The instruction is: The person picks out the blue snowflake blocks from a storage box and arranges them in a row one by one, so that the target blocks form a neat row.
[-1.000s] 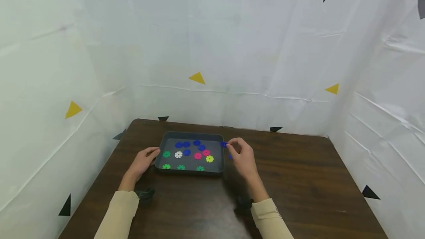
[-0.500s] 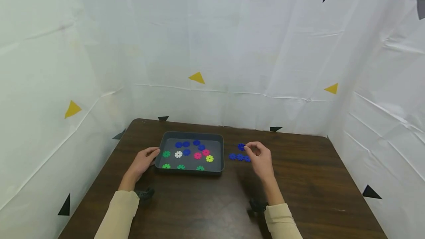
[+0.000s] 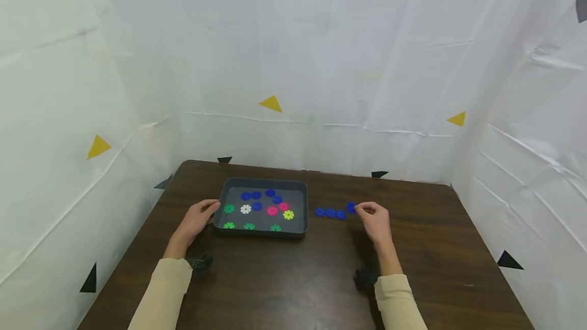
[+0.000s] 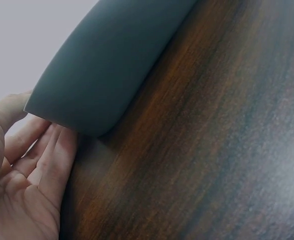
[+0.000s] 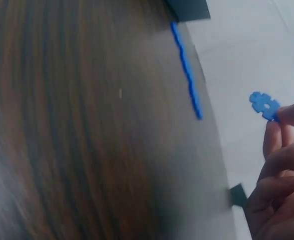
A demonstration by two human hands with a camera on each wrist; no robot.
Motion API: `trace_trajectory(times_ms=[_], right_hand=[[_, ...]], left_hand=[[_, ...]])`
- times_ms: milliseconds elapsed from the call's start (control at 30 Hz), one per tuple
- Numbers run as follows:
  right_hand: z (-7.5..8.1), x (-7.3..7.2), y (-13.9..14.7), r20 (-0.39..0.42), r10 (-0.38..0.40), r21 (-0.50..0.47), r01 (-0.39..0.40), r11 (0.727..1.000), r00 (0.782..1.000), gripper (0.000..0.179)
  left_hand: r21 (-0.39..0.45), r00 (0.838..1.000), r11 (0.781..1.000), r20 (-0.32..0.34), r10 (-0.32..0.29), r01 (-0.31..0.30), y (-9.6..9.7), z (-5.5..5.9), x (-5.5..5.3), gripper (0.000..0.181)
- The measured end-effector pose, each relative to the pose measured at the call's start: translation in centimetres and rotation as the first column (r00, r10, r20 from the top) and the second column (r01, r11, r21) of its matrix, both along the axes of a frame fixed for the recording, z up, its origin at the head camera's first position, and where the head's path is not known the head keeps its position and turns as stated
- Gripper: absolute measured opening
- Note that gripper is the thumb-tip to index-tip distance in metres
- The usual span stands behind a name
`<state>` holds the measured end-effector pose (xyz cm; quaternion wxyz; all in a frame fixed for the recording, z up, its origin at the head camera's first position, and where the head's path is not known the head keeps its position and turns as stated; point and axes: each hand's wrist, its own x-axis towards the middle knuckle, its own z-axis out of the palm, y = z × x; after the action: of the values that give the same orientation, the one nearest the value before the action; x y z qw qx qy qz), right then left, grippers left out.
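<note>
Between thumb and fingertips my right hand (image 3: 377,221) pinches a blue notched disc (image 5: 265,106), held up above the table in the right wrist view. To its left, three like blue discs (image 3: 330,213) lie in a row on the tabletop. A dark grey tray (image 3: 261,233) stands left of that row, with several blue, green and pink discs, a white disc (image 3: 245,209) and a yellow disc (image 3: 288,215) inside. At the tray's left side is my left hand (image 3: 197,218), thumb at the rim and fingers against the outer wall in the left wrist view.
A dark brown wooden table (image 3: 435,248) carries everything. White sheeting (image 3: 312,65) with grey, black and yellow triangles stands behind and at both sides. Dark devices sit at both wrists, below beige sleeves (image 3: 160,289).
From over the tray's right edge my right hand has moved right with the blue disc, past the row of three. The left hand and the tray keep their places.
</note>
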<state>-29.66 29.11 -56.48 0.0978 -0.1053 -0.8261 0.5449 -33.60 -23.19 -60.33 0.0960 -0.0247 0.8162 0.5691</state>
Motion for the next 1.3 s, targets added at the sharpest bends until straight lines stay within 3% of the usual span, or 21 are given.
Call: trace_trajectory(times_ms=[133, 267, 467, 700, 900, 1300], right_hand=[[-0.4, 0.0, 0.7, 0.077, -0.029, 0.025, 0.027, 0.999, 0.997, 0.031], [-0.7, -0.5, 1.2, 0.135, -0.003, 0.047, -0.004, 0.999, 0.991, 0.034], [-0.9, -1.6, 1.3, 0.187, 0.048, 0.072, -0.062, 0.995, 0.981, 0.035], [-0.6, -2.2, 1.6, 0.253, 0.030, 0.209, -0.085, 0.974, 0.967, 0.039], [-0.6, -2.1, 1.6, 0.301, 0.031, 0.223, -0.102, 0.970, 0.953, 0.040], [-1.2, -2.5, 1.7, 0.280, 0.030, 0.229, -0.097, 0.969, 0.960, 0.038]], left_hand=[[0.008, 1.000, 1.000, -0.004, -0.002, 0.002, 0.0, -0.1, -0.1, 0.063], [0.020, 1.000, 1.000, -0.009, -0.002, 0.002, -0.3, -0.2, -0.3, 0.063], [0.015, 1.000, 1.000, -0.013, -0.001, 0.001, -0.5, -0.1, -0.1, 0.065], [0.014, 0.999, 1.000, -0.030, 0.015, -0.015, 0.0, 0.1, -0.4, 0.064], [0.002, 1.000, 1.000, -0.018, 0.020, -0.020, 0.1, 0.0, -0.3, 0.063], [0.004, 1.000, 1.000, -0.018, 0.021, -0.021, -0.1, -0.4, -0.2, 0.065]])
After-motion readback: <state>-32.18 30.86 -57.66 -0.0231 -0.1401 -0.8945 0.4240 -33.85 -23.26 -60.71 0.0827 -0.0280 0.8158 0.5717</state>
